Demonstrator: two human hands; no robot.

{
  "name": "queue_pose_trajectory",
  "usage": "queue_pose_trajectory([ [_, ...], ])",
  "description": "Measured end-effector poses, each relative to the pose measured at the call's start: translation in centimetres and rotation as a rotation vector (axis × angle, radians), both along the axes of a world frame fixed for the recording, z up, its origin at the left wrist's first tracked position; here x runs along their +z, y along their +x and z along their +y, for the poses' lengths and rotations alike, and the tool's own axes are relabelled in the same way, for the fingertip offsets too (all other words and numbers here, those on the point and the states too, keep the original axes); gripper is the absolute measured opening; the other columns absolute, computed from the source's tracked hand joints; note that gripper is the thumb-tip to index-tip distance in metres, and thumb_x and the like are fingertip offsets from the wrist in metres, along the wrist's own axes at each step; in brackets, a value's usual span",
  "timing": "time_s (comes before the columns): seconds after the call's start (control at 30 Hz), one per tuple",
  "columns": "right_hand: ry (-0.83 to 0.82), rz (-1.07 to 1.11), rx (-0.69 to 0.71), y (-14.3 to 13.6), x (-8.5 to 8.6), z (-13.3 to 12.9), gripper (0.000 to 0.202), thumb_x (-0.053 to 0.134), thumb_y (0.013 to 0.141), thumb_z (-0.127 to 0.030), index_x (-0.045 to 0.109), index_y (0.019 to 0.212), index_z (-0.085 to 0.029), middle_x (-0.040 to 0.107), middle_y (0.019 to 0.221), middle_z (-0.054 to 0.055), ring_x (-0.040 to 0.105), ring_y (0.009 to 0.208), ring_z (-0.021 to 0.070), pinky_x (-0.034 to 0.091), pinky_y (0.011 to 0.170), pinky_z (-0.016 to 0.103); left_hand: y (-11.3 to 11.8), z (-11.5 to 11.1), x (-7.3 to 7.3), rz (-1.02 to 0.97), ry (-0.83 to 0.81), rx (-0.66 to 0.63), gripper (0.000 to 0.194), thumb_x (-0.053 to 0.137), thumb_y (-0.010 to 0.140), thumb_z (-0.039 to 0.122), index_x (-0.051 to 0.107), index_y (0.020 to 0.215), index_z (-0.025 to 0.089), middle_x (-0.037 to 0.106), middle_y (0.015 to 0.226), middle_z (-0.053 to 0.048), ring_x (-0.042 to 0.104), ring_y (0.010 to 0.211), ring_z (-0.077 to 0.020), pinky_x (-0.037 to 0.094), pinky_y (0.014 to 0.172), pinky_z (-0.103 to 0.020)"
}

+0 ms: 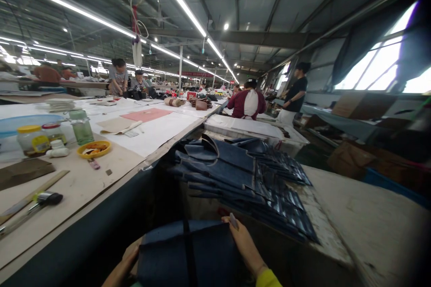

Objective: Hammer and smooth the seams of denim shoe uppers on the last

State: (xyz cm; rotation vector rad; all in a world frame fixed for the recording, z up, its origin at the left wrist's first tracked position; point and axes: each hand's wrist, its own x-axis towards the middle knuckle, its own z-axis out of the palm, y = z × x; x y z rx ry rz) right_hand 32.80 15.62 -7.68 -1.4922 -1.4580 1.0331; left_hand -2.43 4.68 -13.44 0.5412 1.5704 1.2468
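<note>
A dark blue panel [164, 251] with a black strip down it lies low in the view, between my two hands. My left hand [131, 253] grips its left edge, the fingers partly hidden behind it. At the panel's upper right corner, my right hand [240, 237] is closed on the edge, and a small pale pointed object [233, 221] shows at its fingers. Beyond the panel, a stack of similar dark blue pieces [229, 166] rests on a low table.
The left worktable [124, 179] holds a brush [49, 198], a yellow dish [93, 149], jars, a green bottle [81, 128] and pink sheet [146, 115]. Its edge runs beside me. A pale surface [363, 206] lies right. Several people are farther back.
</note>
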Motion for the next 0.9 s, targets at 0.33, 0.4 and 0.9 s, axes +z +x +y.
queue_pose_trajectory([
  [0.33, 0.421, -0.252, 0.023, 2.9, 0.8, -5.0, 0.027, 0.053, 0.081, -0.043, 0.067, 0.082, -0.019, 0.065, 0.096, 0.009, 0.064, 0.087, 0.0181, 0.051, 0.08, 0.023, 0.0, 1.4, 8.4, 0.641, 0.304, -0.285, 0.044, 0.056, 0.075, 0.051, 0.064, 0.108, 0.021, 0.065, 0.114, -0.006, 0.056, 0.111, -0.0261, 0.042, 0.101, -0.04],
  [0.4, 0.462, -0.301, 0.032, 2.9, 0.7, -5.6, 0.025, 0.053, 0.082, -0.041, 0.066, 0.081, -0.02, 0.065, 0.098, 0.009, 0.064, 0.089, 0.0178, 0.05, 0.081, 0.022, 3.1, 1.9, 10.6, 0.839, 0.357, -0.495, 0.041, 0.05, 0.082, 0.045, 0.061, 0.115, 0.024, 0.062, 0.12, -0.004, 0.054, 0.114, -0.0232, 0.039, 0.103, -0.039],
  [0.9, 0.646, -0.381, 0.032, 3.5, -2.7, -8.7, 0.016, 0.058, 0.082, -0.033, 0.066, 0.087, -0.021, 0.068, 0.093, 0.006, 0.067, 0.086, 0.0161, 0.051, 0.079, 0.017, 15.6, 4.0, 10.0, 1.219, 0.498, -0.938, 0.037, 0.044, 0.09, 0.031, 0.047, 0.127, 0.029, 0.051, 0.132, -0.003, 0.045, 0.121, -0.0233, 0.033, 0.102, -0.043],
])
